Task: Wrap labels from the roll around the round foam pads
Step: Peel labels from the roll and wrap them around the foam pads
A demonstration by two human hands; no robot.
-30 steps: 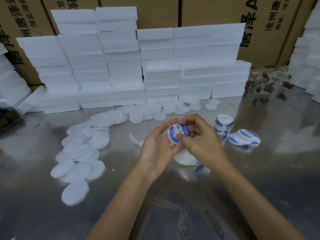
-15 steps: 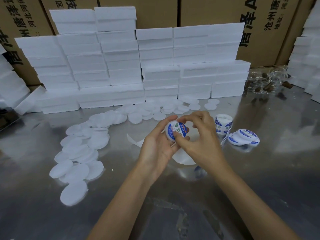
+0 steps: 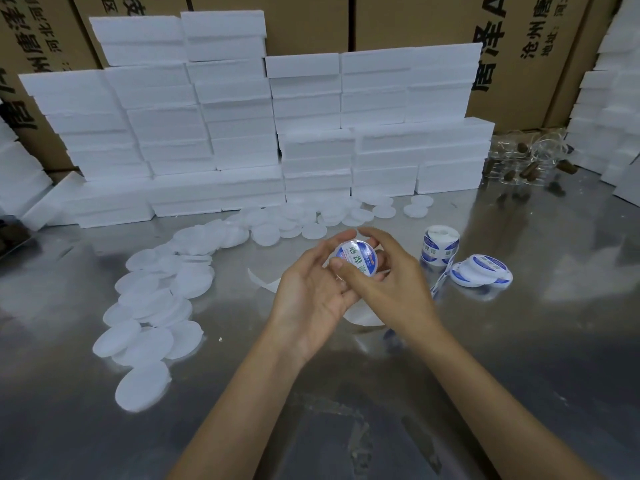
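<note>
A round foam pad [image 3: 356,259] with a blue and white label on it is held up between both hands over the metal table [image 3: 519,341]. My left hand [image 3: 313,289] cups it from below and the left, fingers curled round its rim. My right hand [image 3: 388,282] grips it from the right, thumb pressing its lower edge. The label roll [image 3: 440,245] stands just right of the hands. Labelled pads [image 3: 481,274] lie in a small pile right of the roll. Bare white foam pads [image 3: 156,303] are strewn at the left.
Stacked white foam blocks [image 3: 311,133] form a wall at the back, with cardboard boxes [image 3: 415,19] behind. More bare pads [image 3: 311,220] lie along the wall's foot. Peeled backing paper [image 3: 360,315] lies under the hands. Clear packets with brown pieces [image 3: 530,161] sit back right.
The pad has tilted so its labelled face turns more toward me, and both hands have shifted their grip round its rim, lifting it slightly.
</note>
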